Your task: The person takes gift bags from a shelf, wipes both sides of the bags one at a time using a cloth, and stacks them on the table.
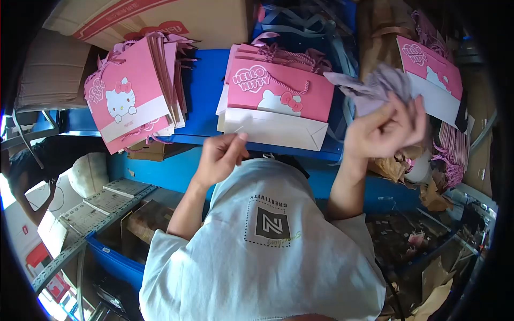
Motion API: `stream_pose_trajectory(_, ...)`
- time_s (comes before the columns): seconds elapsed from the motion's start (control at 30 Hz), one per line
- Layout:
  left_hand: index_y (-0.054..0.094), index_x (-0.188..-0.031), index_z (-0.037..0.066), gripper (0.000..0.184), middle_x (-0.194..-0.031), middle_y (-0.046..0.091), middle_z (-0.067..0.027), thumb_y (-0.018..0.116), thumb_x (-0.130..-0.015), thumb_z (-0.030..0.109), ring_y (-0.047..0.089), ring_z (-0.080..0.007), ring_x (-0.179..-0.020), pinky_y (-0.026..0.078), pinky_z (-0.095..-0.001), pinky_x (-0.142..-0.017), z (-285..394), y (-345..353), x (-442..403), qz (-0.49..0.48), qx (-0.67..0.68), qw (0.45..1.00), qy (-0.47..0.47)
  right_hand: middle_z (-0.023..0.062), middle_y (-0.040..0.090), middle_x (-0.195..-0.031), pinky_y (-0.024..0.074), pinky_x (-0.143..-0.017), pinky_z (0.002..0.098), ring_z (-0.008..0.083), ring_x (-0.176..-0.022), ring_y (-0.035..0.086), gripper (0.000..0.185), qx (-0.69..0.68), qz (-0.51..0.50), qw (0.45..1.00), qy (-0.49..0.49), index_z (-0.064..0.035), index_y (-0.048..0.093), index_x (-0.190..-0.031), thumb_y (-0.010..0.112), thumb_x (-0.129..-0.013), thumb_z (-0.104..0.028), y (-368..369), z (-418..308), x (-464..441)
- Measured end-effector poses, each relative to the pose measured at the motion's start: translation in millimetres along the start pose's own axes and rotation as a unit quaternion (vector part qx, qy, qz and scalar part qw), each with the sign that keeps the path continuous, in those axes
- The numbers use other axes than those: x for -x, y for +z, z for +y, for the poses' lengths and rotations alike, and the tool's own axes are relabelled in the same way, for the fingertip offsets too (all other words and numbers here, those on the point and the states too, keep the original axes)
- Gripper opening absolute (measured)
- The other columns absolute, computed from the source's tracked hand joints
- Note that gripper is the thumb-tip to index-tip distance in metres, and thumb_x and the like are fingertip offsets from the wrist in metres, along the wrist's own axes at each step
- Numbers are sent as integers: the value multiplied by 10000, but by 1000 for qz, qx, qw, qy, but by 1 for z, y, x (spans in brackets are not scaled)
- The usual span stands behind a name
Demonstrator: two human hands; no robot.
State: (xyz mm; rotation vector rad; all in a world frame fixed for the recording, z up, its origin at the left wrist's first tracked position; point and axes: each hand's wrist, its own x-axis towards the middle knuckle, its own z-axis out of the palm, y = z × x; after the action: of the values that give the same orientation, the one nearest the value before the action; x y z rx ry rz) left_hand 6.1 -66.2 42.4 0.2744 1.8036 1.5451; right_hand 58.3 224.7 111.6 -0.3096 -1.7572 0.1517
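Observation:
Just in front of the middle stack of pink Hello Kitty paper bags (pixel 278 91), my left hand (pixel 222 158) has its fingers curled and pressed together near the white bottom of the top bag. Whatever it may pinch is too small to name. My right hand (pixel 383 128) is raised at the right of that stack, fingers bent around a crumpled greyish-purple cloth (pixel 383 88). The cloth and fingertips are slightly blurred. The middle bags lie on the blue table (pixel 201 101), with twisted pink rope handles at their far side.
More pink bags stand in a stack (pixel 128 96) at the left and another (pixel 431 75) at the right. A cardboard box (pixel 214 24) is behind. Blue bins (pixel 115 262) sit below. Another person's arm (pixel 32 206) shows at far left.

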Motion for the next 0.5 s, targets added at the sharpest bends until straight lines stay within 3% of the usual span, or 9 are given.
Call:
stream_pose_trajectory(0.1,702,-969,-22,175,-828,688,-75,652,-1060,119,545,-171,-667,507,-288,-672,19,3,-2,196,-153,951,181,201,578,-1409,589,-907,334,278,-1083,660,244,-6,23,1000,13,-14,695,-1139,602,-973,138,-9,-11,-7)
stream_pose_trajectory(0.13,702,-969,-22,175,-828,688,-75,652,-1060,119,545,-171,-667,507,-288,-672,19,5,-10,197,-152,952,181,201,580,-1407,591,-887,332,273,-1072,663,252,-11,17,1000,5,-12,693,-1138,599,-966,146,-14,-14,-10)
stream_pose_trajectory(0.2,690,-1183,-46,234,-1126,741,-177,695,-983,75,663,-256,-896,539,-344,-796,16,5,-35,319,-289,832,351,199,584,-1403,597,-848,327,265,-1050,670,269,-19,5,1000,-9,-6,690,-1137,593,-952,163,-26,-20,-12)
stream_pose_trajectory(0.27,656,-1248,-50,299,-1209,709,-200,686,-975,66,651,-292,-991,524,-366,-867,4,9,-58,315,-301,823,365,192,613,-1383,579,-860,316,264,-1072,668,349,-111,-56,990,69,-1,700,-1177,596,-906,193,-30,-46,12)
stream_pose_trajectory(0.3,622,-1313,-54,368,-1292,677,-222,676,-968,57,639,-328,-1087,510,-388,-938,-5,12,-68,313,-314,812,379,196,694,-1295,483,-642,230,187,-816,662,201,-148,-149,976,-65,9,693,-1124,624,-959,100,-22,-62,-6)
stream_pose_trajectory(0.37,554,-1443,-63,512,-1458,613,-266,658,-952,39,615,-399,-1278,481,-431,-1080,-16,14,-82,305,-339,790,410,187,694,-1338,549,-837,320,263,-1050,720,334,-257,-242,935,-22,-2,711,-1214,674,-895,87,3,-77,43)
stream_pose_trajectory(0.43,525,-1474,-67,545,-1492,584,-276,645,-953,38,590,-418,-1318,455,-450,-1112,-21,12,-85,281,-333,807,399,159,681,-1397,508,-1069,418,312,-1297,669,443,-221,-377,898,-38,-4,698,-1322,680,-883,47,22,-82,93)
stream_pose_trajectory(0.47,496,-1505,-71,578,-1527,555,-286,632,-954,37,566,-436,-1358,430,-469,-1144,-23,11,-85,263,-328,821,386,136,656,-1467,416,-1208,461,333,-1429,589,465,-200,-427,881,-20,-5,679,-1377,661,-913,7,31,-84,114)
stream_pose_trajectory(0.5,467,-1536,-75,610,-1561,526,-296,618,-954,35,541,-454,-1398,404,-487,-1176,-24,11,-85,246,-322,835,373,144,636,-1500,416,-1216,466,337,-1453,569,473,-178,-433,883,-30,-1,668,-1396,653,-923,-10,28,-82,127)
